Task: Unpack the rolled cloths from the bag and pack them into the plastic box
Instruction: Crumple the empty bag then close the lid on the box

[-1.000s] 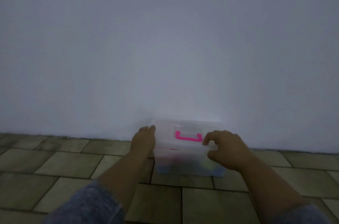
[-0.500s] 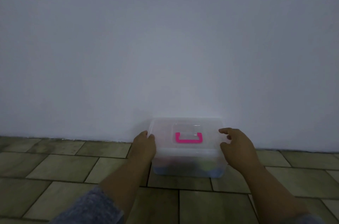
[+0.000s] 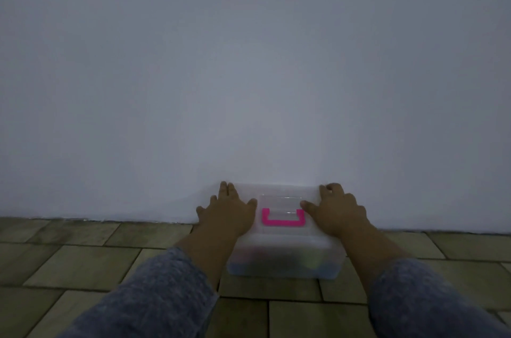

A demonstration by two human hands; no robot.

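Now off the sides of the plastic box (image 3: 282,257) and onto its lid (image 3: 276,189) — left hand (image 3: 231,213) flat, fingers (image 3: 223,189) spread; right hand (image 3: 336,210) loosely bent, pressing.

Both arms stretched forward! Left hand (image 3: 229,213) flat, fingers spread, on the plastic box (image 3: 284,257) top's left side; right hand (image 3: 336,210) presses its right, fingers slightly bent.

The picture is dim, with a cold grey-blue cast. The wall (image 3: 254,75) is lightest in the middle, just above the plastic box (image 3: 284,260), and darkens toward the corners. Shadows are faint and soft. Detail is soft; the box's contents are only blurred colour smudges.
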